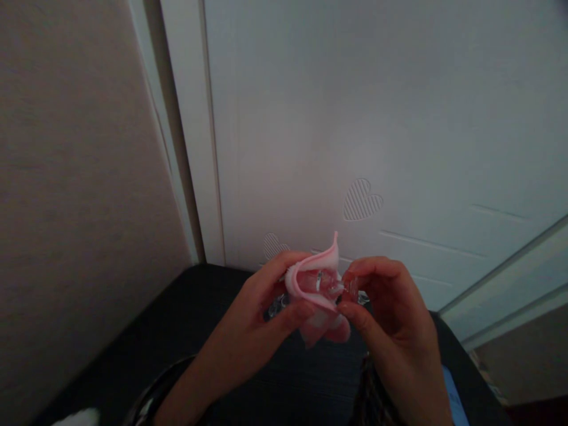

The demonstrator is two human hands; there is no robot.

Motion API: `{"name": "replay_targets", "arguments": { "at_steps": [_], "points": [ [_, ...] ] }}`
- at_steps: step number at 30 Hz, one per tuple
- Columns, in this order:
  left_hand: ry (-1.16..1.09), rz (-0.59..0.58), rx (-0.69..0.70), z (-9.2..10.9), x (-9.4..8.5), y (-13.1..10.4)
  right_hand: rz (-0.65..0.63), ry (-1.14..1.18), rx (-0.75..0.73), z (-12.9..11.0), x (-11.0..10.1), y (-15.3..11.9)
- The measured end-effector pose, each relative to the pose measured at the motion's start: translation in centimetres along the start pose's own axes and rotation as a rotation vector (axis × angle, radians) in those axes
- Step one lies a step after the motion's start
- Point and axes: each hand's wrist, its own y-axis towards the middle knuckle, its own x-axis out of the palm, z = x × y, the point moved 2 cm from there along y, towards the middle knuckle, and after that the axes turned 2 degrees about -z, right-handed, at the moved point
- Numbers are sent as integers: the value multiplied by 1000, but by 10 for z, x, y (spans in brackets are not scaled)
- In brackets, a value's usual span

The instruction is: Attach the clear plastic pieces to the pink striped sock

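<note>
A pink and white cloth [317, 319] is wrapped around a clear, reddish-looking object [326, 283], and my left hand [270, 307] grips both from the left. Between the thumb and fingers of my right hand [390, 307] is a small clear ribbed piece [351, 288], held at the right end of the clear object. Whether the two clear parts touch cannot be made out. Some clear shiny items show partly behind my hands, mostly hidden.
Below the hands is a dark tabletop [306, 378]. A white panel with embossed hearts [362, 200] stands behind it. A dark rimmed object [162, 384] is at the lower left, a blue item [455, 399] at the lower right.
</note>
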Motion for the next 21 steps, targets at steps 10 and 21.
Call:
{"name": "replay_targets", "arguments": {
  "at_steps": [10, 21],
  "points": [
    [-44, 3, -96, 0, -1, 2, -50, 13, -43, -4, 2, -1],
    [25, 4, -184, 2, 3, -5, -51, 70, -47, -9, -2, -5]
  ]
}}
